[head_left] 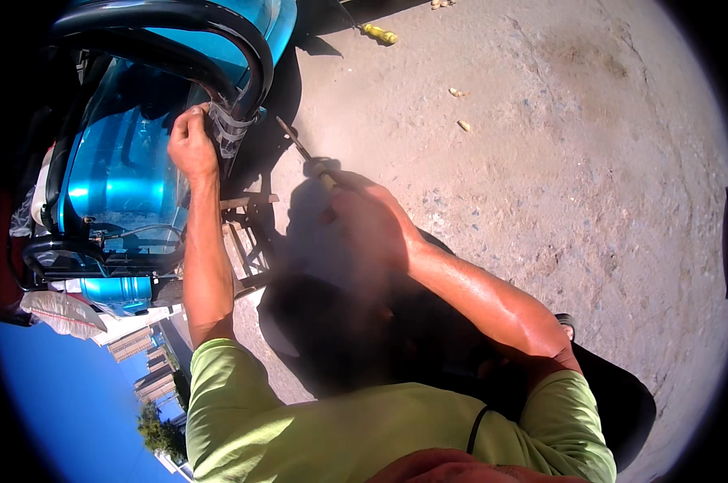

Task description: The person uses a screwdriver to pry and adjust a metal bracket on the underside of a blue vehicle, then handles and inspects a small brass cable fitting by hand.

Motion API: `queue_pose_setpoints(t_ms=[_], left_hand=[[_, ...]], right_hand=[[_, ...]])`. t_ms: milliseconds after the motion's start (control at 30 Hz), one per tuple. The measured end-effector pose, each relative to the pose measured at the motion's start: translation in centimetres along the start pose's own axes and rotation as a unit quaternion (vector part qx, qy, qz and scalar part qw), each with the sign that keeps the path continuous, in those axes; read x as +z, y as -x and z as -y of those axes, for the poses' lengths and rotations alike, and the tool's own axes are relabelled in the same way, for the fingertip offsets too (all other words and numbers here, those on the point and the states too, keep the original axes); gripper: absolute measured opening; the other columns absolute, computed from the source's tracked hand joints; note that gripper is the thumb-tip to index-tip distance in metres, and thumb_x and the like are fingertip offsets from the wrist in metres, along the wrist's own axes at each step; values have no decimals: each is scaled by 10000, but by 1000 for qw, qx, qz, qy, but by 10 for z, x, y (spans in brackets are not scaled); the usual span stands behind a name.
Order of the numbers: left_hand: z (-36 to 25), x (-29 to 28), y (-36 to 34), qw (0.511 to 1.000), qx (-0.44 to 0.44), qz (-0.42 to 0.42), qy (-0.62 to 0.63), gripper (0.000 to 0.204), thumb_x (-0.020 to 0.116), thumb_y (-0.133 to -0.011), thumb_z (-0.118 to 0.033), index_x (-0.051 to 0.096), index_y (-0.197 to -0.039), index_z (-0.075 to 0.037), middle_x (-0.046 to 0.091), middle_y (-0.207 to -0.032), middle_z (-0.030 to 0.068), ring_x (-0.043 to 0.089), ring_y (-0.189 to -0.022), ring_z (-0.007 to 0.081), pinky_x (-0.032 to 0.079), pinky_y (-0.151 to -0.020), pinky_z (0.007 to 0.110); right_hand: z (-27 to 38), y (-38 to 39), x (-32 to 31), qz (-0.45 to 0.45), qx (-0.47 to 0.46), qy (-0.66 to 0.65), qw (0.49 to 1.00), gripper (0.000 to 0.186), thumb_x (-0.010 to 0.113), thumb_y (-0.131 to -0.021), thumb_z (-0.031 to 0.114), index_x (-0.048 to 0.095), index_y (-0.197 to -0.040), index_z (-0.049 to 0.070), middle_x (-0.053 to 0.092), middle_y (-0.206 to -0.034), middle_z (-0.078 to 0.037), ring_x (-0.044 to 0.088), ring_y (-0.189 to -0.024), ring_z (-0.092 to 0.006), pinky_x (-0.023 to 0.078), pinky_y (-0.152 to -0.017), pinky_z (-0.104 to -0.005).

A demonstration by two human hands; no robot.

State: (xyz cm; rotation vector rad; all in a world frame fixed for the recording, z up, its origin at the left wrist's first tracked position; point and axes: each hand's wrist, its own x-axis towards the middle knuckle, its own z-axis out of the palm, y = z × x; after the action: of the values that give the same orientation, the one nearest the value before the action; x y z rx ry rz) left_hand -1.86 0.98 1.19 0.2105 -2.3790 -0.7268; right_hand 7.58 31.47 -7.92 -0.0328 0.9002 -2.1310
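Observation:
My left hand (192, 145) is closed, fingertips at a clear plastic wrapping with bands (230, 129) around the lower end of a black tubular bar (251, 56) on a turquoise vehicle (122, 169); what they pinch is hidden. My right hand (364, 217), partly blurred by haze in the picture, is closed on a pale-handled tool with a long thin blade (295, 138), apparently a screwdriver. The blade points up-left toward the wrapped joint, its tip a little apart from it.
A yellow-handled tool (378, 34) and small pale bits (464, 125) lie on the concrete ground (557, 177). A metal rack (243, 241) juts from the vehicle below the wrapped joint. A pale sack (62, 314) hangs at the vehicle's lower left. Buildings (150, 378) and a tree stand beyond.

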Motion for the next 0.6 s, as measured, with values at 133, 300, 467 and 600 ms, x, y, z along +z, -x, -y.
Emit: queue_pose_setpoints(t_ms=[133, 300, 467, 600], left_hand=[[-2, 0, 4, 1000, 4, -6, -22, 201, 624, -953, -148, 737, -966, 18, 749, -958, 75, 665, -905, 137, 501, -862, 273], [-10, -4, 10, 999, -4, -12, -33, 204, 628, -956, -162, 741, -966, 8, 751, -952, 71, 672, -905, 140, 504, -851, 273], [-11, 0, 10, 1000, -15, -10, -20, 221, 625, -947, -162, 761, -982, 8, 751, -969, 70, 648, -940, 125, 479, -874, 266], [-12, -1, 10, 999, -9, -13, -30, 217, 626, -944, -158, 760, -983, 9, 752, -970, 69, 652, -943, 131, 480, -877, 269]], right_hand=[[-11, 2, 4, -6, -40, 50, 998, 433, 461, -955, 272, 538, -1308, 33, 627, -839, -64, 565, -658, -146, 462, -630, -299], [-14, 1, 9, -15, -85, 92, 992, 382, 463, -943, 248, 567, -1223, 11, 615, -819, -83, 574, -783, -178, 461, -756, -326], [-9, -1, 10, -18, -76, 73, 994, 351, 473, -936, 238, 582, -1173, 3, 603, -805, -81, 559, -797, -181, 454, -772, -322], [-8, -3, 13, -16, -59, 92, 994, 398, 477, -938, 232, 571, -1249, 2, 624, -826, -84, 575, -815, -182, 460, -786, -320]])
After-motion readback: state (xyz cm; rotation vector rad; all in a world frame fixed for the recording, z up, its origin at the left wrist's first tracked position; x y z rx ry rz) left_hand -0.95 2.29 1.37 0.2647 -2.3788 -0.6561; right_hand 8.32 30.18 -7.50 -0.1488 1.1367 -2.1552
